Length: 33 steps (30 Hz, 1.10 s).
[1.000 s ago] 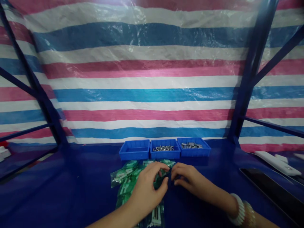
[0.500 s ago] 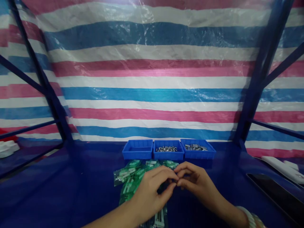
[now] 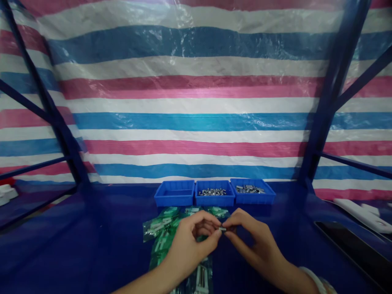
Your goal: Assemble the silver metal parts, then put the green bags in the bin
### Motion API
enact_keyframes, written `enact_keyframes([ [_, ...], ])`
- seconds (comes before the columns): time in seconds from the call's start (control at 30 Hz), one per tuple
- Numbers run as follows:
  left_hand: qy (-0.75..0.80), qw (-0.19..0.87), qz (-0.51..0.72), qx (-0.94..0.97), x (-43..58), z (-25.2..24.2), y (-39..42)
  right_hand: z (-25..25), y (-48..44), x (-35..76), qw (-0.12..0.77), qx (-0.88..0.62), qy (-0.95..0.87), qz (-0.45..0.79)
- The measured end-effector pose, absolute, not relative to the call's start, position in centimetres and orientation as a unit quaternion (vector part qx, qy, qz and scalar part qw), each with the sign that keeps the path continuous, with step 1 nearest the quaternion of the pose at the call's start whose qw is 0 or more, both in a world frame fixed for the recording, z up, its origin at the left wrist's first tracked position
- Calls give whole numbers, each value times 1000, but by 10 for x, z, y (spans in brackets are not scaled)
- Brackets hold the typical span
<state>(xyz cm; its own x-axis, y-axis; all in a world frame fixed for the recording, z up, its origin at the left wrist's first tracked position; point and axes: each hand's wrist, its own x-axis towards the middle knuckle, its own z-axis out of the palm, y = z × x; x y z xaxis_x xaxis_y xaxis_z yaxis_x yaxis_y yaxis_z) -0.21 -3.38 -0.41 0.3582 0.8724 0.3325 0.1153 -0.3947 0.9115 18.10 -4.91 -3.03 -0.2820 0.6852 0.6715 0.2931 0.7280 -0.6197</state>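
Our left hand (image 3: pixel 190 245) and right hand (image 3: pixel 255 241) meet fingertip to fingertip, both pinching a small silver metal cylinder (image 3: pixel 222 229). It lies level, its long axis running from hand to hand. Under the left hand, green clear-plastic packets (image 3: pixel 157 228) lie on the dark blue tabletop (image 3: pixel 92 245). Beyond the hands stand three blue plastic trays (image 3: pixel 174 201), backed by a pink, white and blue striped tarpaulin (image 3: pixel 196 102).
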Motion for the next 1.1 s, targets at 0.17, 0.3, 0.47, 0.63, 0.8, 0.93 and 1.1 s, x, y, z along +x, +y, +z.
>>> enact_keyframes([
  [0.17,345,455,447,688,-2,-5,-36,-24,-51,183,475,-343,-784,206],
  [0.3,321,419,467,710,-4,-8,-38,-28,-46,179,458,-346,-689,442],
  [0.47,317,284,466,776,0,-13,-41,-51,-36,167,390,-229,-491,744],
  [0.63,310,207,492,787,0,-15,-40,-59,-35,160,383,-217,-490,752],
  [0.8,300,128,476,816,0,4,-10,-54,-20,171,470,-292,-541,634],
  [0.93,312,93,423,846,14,25,45,-54,-3,185,513,-369,-541,555],
  [1.1,349,82,352,864,29,30,105,-55,5,194,497,-387,-563,534],
])
